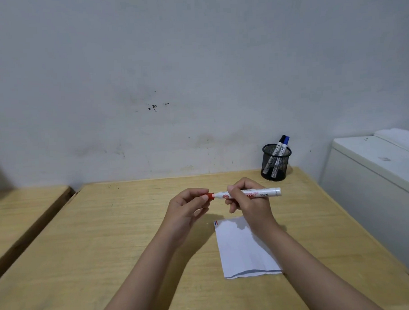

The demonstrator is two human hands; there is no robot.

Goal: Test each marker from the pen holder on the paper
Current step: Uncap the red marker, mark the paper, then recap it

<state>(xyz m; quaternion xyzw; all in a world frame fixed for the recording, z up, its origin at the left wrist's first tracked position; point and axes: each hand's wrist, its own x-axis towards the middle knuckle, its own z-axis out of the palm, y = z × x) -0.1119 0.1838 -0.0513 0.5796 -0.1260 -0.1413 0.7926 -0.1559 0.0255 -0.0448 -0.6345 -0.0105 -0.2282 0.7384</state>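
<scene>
Marker (247, 193) held level above the surface (109, 241), just beyond the paper (240, 247); right hand (250, 204) wrapped round the barrel, fingers closed on it; left hand (187, 207) pinching the red cap (210, 196) between thumb and fingertips. Cap seemingly seated or nearly so; exact state not clear. Two further markers, black (279, 147) and blue (284, 146), standing tilted in the mesh holder (275, 163) at the far right of the surface. Handling, as judged: light, rigid plastic, smooth and somewhat slippery; grip mid-barrel firmly; pull cap straight along the axis; press tip lightly, paper thin and loose, likely to slide unless steadied.
</scene>
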